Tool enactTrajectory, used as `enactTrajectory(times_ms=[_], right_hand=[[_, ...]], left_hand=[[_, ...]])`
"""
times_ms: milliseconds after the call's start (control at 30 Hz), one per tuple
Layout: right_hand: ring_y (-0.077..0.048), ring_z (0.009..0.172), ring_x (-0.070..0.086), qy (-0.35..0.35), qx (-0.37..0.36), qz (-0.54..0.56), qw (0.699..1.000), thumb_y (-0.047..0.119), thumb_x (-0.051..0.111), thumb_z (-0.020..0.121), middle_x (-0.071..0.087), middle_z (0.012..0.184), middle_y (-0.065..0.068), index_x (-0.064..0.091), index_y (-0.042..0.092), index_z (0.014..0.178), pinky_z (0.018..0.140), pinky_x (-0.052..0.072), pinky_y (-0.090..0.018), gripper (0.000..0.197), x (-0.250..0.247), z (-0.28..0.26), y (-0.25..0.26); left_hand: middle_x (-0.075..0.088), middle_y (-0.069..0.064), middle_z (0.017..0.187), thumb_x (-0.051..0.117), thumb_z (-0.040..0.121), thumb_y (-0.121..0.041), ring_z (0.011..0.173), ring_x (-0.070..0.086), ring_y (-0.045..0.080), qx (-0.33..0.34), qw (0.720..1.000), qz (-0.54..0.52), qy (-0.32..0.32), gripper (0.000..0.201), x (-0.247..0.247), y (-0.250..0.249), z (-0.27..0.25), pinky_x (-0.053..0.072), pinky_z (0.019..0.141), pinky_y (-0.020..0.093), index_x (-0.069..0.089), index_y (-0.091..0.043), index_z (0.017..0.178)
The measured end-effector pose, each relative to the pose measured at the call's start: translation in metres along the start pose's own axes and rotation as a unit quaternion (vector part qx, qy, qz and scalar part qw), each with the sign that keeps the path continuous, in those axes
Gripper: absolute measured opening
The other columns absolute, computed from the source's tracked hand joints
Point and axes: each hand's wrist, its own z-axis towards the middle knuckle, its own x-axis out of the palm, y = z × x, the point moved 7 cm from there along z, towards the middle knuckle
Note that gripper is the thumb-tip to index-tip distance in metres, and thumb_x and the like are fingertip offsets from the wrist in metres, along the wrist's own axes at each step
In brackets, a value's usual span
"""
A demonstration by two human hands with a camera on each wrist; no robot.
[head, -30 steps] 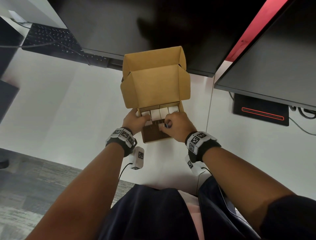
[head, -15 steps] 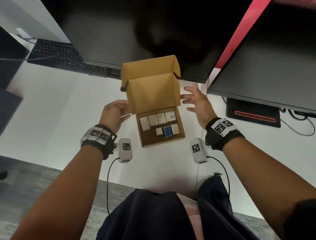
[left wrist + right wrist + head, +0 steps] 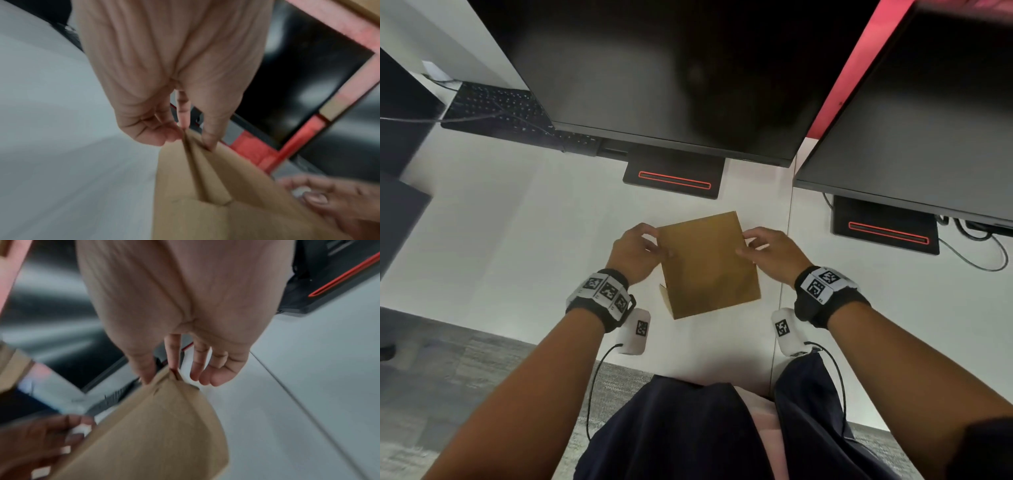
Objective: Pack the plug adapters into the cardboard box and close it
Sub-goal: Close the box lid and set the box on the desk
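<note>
The brown cardboard box lies on the white desk with its lid folded down over it, so the plug adapters inside are hidden. My left hand pinches the lid's far left corner between thumb and fingers. My right hand pinches the far right corner the same way. The near left edge of the box shows a small side flap sticking out below the lid.
Two dark monitors hang over the far part of the desk, with their black stands just beyond the box. A keyboard lies at the far left. Cables trail at the right.
The hands left the adapters inside the box, reached up to the raised lid and folded it down over the box. The adapters are now covered.
</note>
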Motion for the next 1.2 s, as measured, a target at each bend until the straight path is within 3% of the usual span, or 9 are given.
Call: enactTrajectory(times_ms=[167, 267, 333, 433, 600, 700, 800, 967, 1200], right_hand=[[-0.022, 0.096, 0.064, -0.02, 0.027, -0.035, 0.999, 0.047, 0.064, 0.092, 0.065, 0.107, -0.001, 0.046, 0.029, 0.135, 0.085, 0.05, -0.033, 0.05, 0.013, -0.006, -0.031], [-0.022, 0.088, 0.071, -0.014, 0.059, -0.02, 0.998, 0.059, 0.06, 0.089, 0.072, 0.098, -0.001, 0.062, 0.022, 0.113, 0.086, 0.059, -0.046, 0.045, 0.018, -0.006, -0.048], [-0.021, 0.079, 0.074, -0.015, 0.071, -0.017, 0.997, 0.065, 0.058, 0.087, 0.076, 0.085, -0.003, 0.069, 0.019, 0.093, 0.079, 0.062, -0.045, 0.048, 0.018, -0.009, -0.051], [-0.021, 0.08, 0.075, 0.003, 0.094, 0.045, 0.995, 0.06, 0.066, 0.086, 0.076, 0.085, -0.006, 0.072, 0.013, 0.09, 0.075, 0.064, -0.039, 0.047, 0.02, -0.016, -0.056], [-0.022, 0.088, 0.076, 0.031, 0.101, 0.136, 0.985, 0.042, 0.08, 0.081, 0.077, 0.096, -0.01, 0.074, 0.013, 0.099, 0.081, 0.063, -0.036, 0.035, 0.022, -0.022, -0.075], [-0.026, 0.093, 0.075, 0.035, 0.097, 0.176, 0.979, 0.033, 0.082, 0.081, 0.077, 0.098, -0.012, 0.076, 0.01, 0.096, 0.087, 0.061, -0.041, 0.028, 0.026, -0.023, -0.079], [-0.026, 0.094, 0.075, 0.026, 0.089, 0.204, 0.975, 0.026, 0.082, 0.082, 0.078, 0.098, -0.013, 0.076, 0.005, 0.095, 0.09, 0.06, -0.043, 0.025, 0.026, -0.023, -0.078], [-0.024, 0.098, 0.074, 0.017, 0.076, 0.213, 0.974, 0.025, 0.083, 0.081, 0.078, 0.099, -0.011, 0.078, 0.005, 0.094, 0.093, 0.059, -0.041, 0.024, 0.023, -0.021, -0.08], [-0.025, 0.098, 0.075, 0.025, 0.081, 0.23, 0.97, 0.022, 0.081, 0.083, 0.078, 0.098, -0.011, 0.078, 0.006, 0.094, 0.092, 0.059, -0.04, 0.02, 0.025, -0.022, -0.079]], left_hand=[[0.065, 0.003, 0.094, 0.077, 0.09, -0.037, 0.088, 0.064, 0.026, -0.014, 0.999, 0.012, -0.041, 0.045, 0.011, 0.004, -0.009, 0.049, 0.073, 0.03, 0.05, -0.023, 0.123], [0.074, 0.008, 0.094, 0.068, 0.09, -0.059, 0.089, 0.073, 0.03, -0.069, 0.996, 0.04, -0.043, 0.048, 0.016, 0.013, -0.01, 0.06, 0.084, 0.04, 0.056, -0.017, 0.111], [0.078, 0.012, 0.093, 0.055, 0.092, -0.069, 0.083, 0.078, 0.03, -0.107, 0.993, 0.049, -0.006, 0.058, 0.024, 0.016, -0.015, 0.066, 0.079, 0.043, 0.066, -0.012, 0.099], [0.078, 0.013, 0.093, 0.051, 0.094, -0.07, 0.079, 0.08, 0.03, -0.171, 0.983, -0.017, 0.063, 0.064, 0.039, 0.021, -0.024, 0.067, 0.069, 0.04, 0.068, -0.008, 0.099], [0.077, 0.022, 0.109, 0.082, 0.086, -0.041, 0.087, 0.079, 0.029, -0.174, 0.969, -0.094, 0.146, 0.051, 0.046, 0.03, -0.026, 0.066, 0.085, 0.043, 0.066, 0.0, 0.112], [0.075, 0.021, 0.104, 0.083, 0.088, -0.023, 0.076, 0.076, 0.023, -0.163, 0.965, -0.118, 0.168, 0.049, 0.046, 0.027, -0.027, 0.065, 0.068, 0.031, 0.062, 0.004, 0.122], [0.076, 0.02, 0.099, 0.084, 0.087, -0.022, 0.072, 0.077, 0.022, -0.153, 0.966, -0.12, 0.168, 0.051, 0.047, 0.028, -0.026, 0.065, 0.066, 0.029, 0.061, 0.004, 0.125], [0.076, 0.026, 0.112, 0.085, 0.086, -0.023, 0.095, 0.079, 0.033, -0.146, 0.965, -0.126, 0.177, 0.05, 0.049, 0.031, -0.024, 0.066, 0.076, 0.036, 0.061, 0.002, 0.123], [0.078, 0.014, 0.109, 0.081, 0.09, -0.019, 0.079, 0.08, 0.02, -0.142, 0.957, -0.145, 0.207, 0.045, 0.052, 0.028, -0.023, 0.064, 0.067, 0.029, 0.057, -0.012, 0.128]])
